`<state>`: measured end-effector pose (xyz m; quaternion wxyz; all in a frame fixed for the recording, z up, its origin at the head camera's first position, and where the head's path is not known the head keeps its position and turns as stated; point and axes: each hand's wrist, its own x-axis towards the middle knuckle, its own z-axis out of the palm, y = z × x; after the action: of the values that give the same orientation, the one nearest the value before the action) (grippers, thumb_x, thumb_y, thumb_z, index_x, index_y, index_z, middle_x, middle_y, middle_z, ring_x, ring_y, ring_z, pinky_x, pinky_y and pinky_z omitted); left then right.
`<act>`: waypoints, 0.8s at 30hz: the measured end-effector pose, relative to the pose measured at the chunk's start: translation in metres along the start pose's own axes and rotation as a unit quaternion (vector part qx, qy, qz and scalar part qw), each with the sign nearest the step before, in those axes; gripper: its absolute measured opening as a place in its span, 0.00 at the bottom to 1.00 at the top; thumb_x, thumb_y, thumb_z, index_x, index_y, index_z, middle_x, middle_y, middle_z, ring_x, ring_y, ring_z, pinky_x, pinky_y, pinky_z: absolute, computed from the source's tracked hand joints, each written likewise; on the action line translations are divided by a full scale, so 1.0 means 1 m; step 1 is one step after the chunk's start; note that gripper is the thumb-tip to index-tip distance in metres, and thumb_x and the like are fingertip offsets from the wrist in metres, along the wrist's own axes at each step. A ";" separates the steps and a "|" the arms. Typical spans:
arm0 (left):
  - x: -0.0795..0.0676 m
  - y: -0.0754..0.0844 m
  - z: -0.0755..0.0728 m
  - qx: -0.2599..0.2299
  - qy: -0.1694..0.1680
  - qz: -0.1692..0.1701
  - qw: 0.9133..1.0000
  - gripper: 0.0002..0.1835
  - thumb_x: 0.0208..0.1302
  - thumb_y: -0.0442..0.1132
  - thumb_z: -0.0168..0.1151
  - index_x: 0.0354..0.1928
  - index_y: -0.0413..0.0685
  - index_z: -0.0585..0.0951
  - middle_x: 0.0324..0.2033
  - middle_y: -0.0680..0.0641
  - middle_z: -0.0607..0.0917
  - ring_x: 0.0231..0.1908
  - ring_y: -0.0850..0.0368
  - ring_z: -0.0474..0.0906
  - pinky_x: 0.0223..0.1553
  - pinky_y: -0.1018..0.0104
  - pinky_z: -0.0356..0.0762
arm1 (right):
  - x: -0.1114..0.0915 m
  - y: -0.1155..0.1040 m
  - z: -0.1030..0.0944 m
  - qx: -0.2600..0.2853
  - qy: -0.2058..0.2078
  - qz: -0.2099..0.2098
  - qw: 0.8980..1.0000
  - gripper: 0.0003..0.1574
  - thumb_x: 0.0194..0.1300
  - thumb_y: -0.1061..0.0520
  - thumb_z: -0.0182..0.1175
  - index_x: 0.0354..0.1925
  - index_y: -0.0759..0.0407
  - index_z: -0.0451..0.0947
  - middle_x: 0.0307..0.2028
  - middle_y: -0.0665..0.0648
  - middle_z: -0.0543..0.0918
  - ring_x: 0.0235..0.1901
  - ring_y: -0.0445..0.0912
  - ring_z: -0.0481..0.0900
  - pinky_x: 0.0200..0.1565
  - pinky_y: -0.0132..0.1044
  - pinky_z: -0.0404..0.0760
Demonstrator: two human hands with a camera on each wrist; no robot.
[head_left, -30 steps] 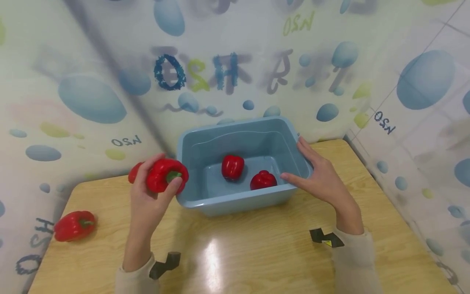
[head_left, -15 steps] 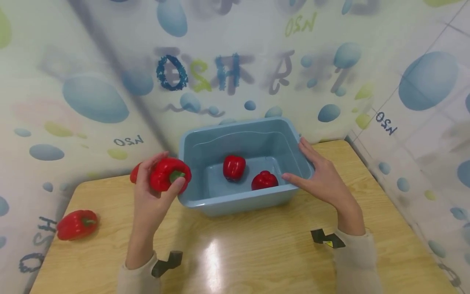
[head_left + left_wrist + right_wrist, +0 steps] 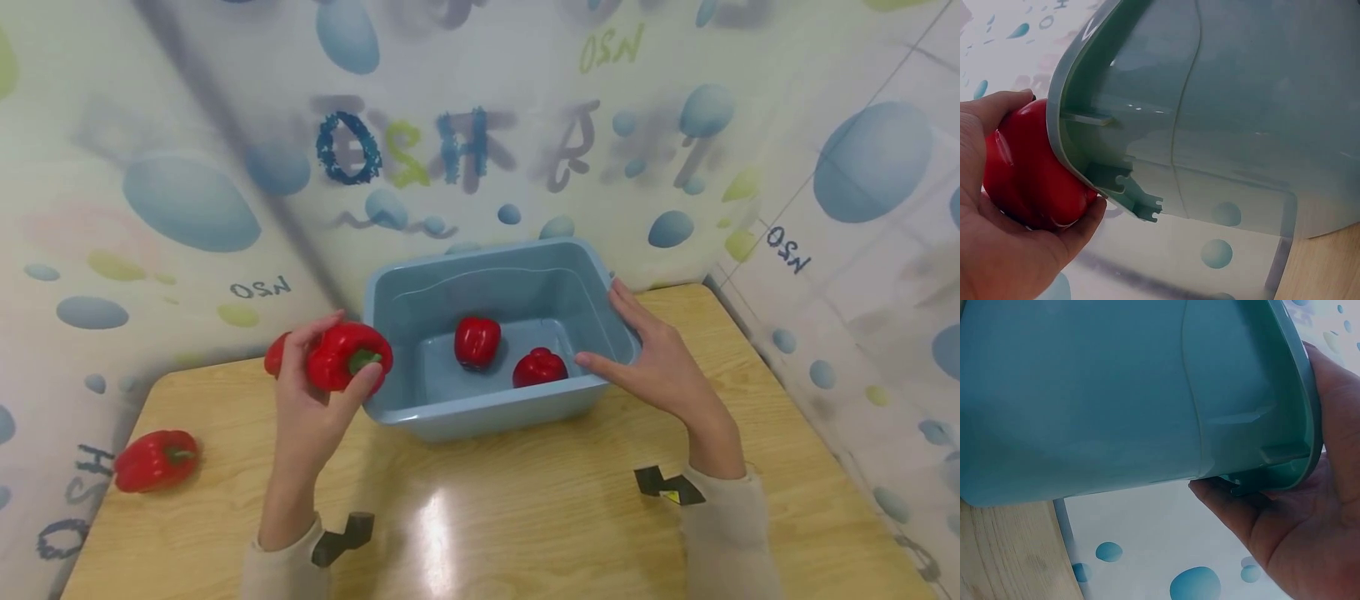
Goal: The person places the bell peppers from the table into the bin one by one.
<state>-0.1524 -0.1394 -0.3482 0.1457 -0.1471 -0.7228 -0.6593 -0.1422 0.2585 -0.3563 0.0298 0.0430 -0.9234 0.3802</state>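
My left hand [image 3: 311, 417] grips a red bell pepper [image 3: 341, 354] by its sides, the thumb beside the green stem. The pepper is up against the left rim of a light blue plastic tub [image 3: 480, 417]; in the left wrist view the held pepper [image 3: 1032, 165] touches the tub's edge. My right hand [image 3: 667, 367] holds the tub's right end, thumb over the front rim and fingers round the side. From the right wrist view, a fingertip lies under the rim. Inside the tub sit two red bell peppers, one near the middle [image 3: 477, 342] and one further right [image 3: 540, 367].
Another red bell pepper [image 3: 156, 461] lies at the left of the wooden table [image 3: 517, 508]. Behind my left hand a red pepper [image 3: 275, 356] shows in part. A wall covering [image 3: 480, 217] with blue drops stands close behind the tub and along the right side.
My left hand and its bell pepper have shifted very slightly right along the tub's rim. The right hand, the tub and the other peppers stay as they were.
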 end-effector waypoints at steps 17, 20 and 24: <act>-0.001 0.001 0.001 0.035 -0.031 0.001 0.999 0.46 0.48 0.20 0.72 0.70 0.49 0.68 0.66 0.47 0.73 0.65 0.50 0.70 0.54 0.75 0.82 | -0.001 0.000 0.000 0.004 0.002 -0.005 1.000 0.63 0.58 0.35 0.70 0.80 0.44 0.47 0.81 0.46 0.48 0.78 0.62 0.55 0.66 0.68 0.71; -0.001 0.001 0.001 0.043 -0.040 0.004 0.998 0.46 0.47 0.21 0.72 0.70 0.49 0.68 0.67 0.49 0.73 0.66 0.50 0.70 0.54 0.75 0.82 | -0.001 0.000 0.000 0.004 0.004 -0.006 1.000 0.63 0.58 0.35 0.70 0.80 0.44 0.47 0.81 0.46 0.48 0.78 0.62 0.56 0.65 0.68 0.72; -0.001 0.001 0.002 0.053 -0.041 0.008 0.998 0.46 0.48 0.21 0.73 0.71 0.50 0.67 0.66 0.49 0.73 0.65 0.51 0.70 0.55 0.76 0.82 | -0.001 -0.001 0.000 0.002 0.004 -0.005 1.000 0.63 0.59 0.35 0.70 0.80 0.44 0.47 0.81 0.46 0.48 0.78 0.62 0.56 0.65 0.68 0.72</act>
<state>-0.1509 -0.1376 -0.3477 0.1285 -0.1717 -0.7611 -0.6121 -0.1411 0.2580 -0.3558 0.0354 0.0460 -0.9223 0.3821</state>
